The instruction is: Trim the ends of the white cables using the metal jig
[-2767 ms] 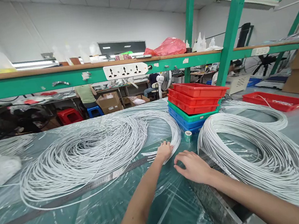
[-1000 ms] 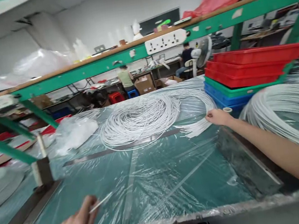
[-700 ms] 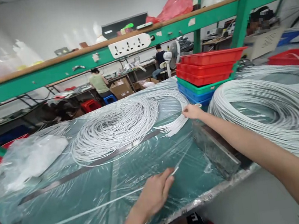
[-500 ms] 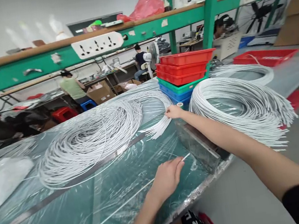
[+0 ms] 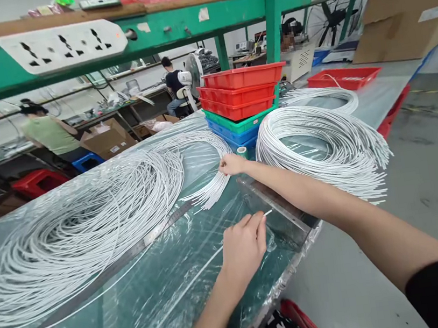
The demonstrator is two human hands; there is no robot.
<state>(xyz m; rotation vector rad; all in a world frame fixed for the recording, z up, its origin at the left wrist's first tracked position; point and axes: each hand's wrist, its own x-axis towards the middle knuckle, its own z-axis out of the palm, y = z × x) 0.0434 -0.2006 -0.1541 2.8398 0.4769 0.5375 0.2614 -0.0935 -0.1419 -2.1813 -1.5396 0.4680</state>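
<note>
My left hand [image 5: 242, 246] is closed in a pinch on the end of a single white wire [image 5: 187, 288]. That wire runs back to the left across the plastic-covered green table [image 5: 149, 304], and its tip sticks out beside a dark metal plate [image 5: 279, 214]. My right hand [image 5: 232, 164] reaches over the plate. Its fingers are closed on the cut ends of the large white wire coil [image 5: 74, 233], where they fan out. A long steel ruler [image 5: 159, 231] lies along the table under the coil.
A second white wire coil [image 5: 321, 138] lies right of the plate, with a tape roll [image 5: 242, 151] and stacked red, green and blue trays [image 5: 241, 93] behind. A power strip [image 5: 63, 44] is on the green shelf beam. People sit at far benches. The floor drops off at the right.
My left hand has drawn one wire rightward across the table, from the left edge to the metal plate. My right hand has stayed on the coil's cut ends. The view swung right.
</note>
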